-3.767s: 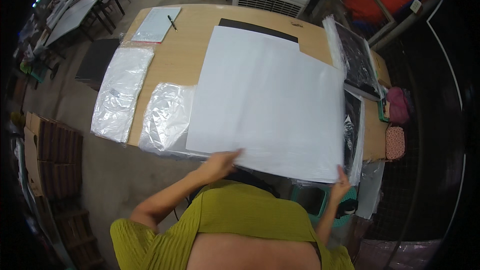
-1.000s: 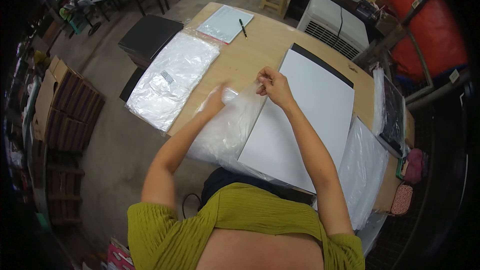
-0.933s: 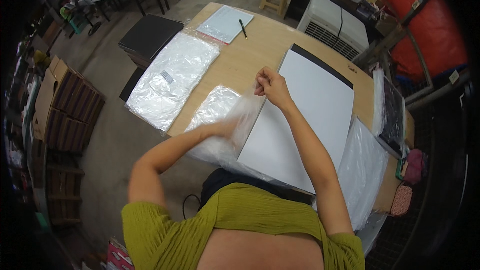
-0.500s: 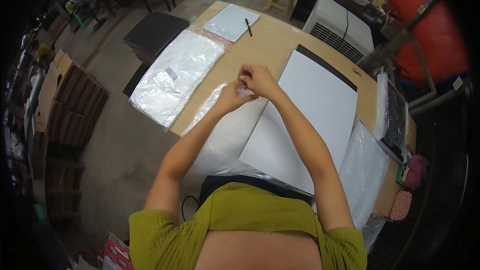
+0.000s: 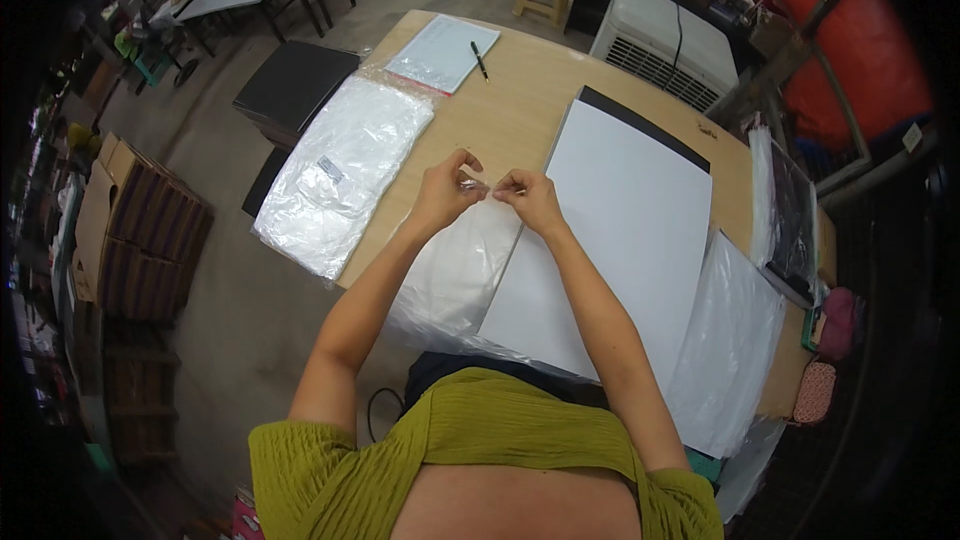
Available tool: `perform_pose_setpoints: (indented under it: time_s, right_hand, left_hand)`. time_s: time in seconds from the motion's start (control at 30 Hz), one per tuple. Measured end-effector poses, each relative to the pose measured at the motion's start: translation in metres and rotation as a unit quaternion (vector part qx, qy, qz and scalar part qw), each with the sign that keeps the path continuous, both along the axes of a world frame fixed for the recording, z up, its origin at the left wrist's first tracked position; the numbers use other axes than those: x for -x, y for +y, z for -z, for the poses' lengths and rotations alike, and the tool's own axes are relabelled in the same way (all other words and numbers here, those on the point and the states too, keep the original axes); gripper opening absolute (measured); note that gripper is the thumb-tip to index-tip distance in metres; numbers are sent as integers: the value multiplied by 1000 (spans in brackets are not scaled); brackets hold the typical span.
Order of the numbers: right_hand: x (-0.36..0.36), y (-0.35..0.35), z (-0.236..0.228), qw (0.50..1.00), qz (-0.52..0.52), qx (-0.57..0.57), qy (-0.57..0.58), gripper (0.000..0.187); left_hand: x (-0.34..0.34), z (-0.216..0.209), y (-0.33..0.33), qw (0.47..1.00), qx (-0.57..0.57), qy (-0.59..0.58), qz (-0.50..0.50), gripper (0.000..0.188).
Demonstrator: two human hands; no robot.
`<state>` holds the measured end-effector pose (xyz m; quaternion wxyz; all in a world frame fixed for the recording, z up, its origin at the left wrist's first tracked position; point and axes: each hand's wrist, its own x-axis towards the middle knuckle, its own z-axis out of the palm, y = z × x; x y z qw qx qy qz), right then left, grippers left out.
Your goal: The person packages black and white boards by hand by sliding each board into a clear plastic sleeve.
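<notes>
Both hands meet over a clear plastic bag (image 5: 462, 265) that spreads across the table's near left side and hangs over its front edge. My left hand (image 5: 447, 192) is closed, its thumb and fingers pinching the bag's upper edge. Just to the right, my right hand (image 5: 530, 202) pinches the same edge, with a small gap between the fingertips. Beside the bag lies a large white sheet (image 5: 620, 210) on a black board (image 5: 650, 127), whose dark strip shows at the far end. The right forearm crosses over the sheet.
A stack of clear plastic bags (image 5: 345, 165) lies at the table's left. Beyond it are a paper pad (image 5: 443, 52) and a pen (image 5: 479, 59). More plastic sheeting (image 5: 728, 340) is at the right, near wrapped dark boards (image 5: 785, 210). Stacked cartons (image 5: 150, 230) stand left on the floor.
My hands were overlapping, the right above the left. Now they are side by side with fingertips slightly apart, the right hand lower and nearer me. The whole view has shifted a little.
</notes>
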<state>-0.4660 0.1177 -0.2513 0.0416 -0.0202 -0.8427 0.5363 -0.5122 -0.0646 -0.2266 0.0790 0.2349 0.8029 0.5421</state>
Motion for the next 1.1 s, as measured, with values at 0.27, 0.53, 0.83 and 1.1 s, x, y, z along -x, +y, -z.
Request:
perform_pose_setpoints:
  time_s: [0.27, 0.53, 0.83, 1.1]
  right_hand:
    - [-8, 6, 7, 991, 105, 31, 82, 7]
    - [19, 0, -19, 785, -554, -21, -276, 23]
    - [-68, 38, -115, 622, -703, 343, 23, 29]
    - [-170, 140, -77, 841, -169, 495, 137, 27]
  left_hand:
    - [11, 12, 2, 981, 18, -162, 107, 32]
    - [35, -20, -8, 649, 176, -282, 684, 44]
    - [50, -76, -142, 810, -419, -290, 292, 29]
    - [-46, -136, -66, 823, 126, -127, 539, 41]
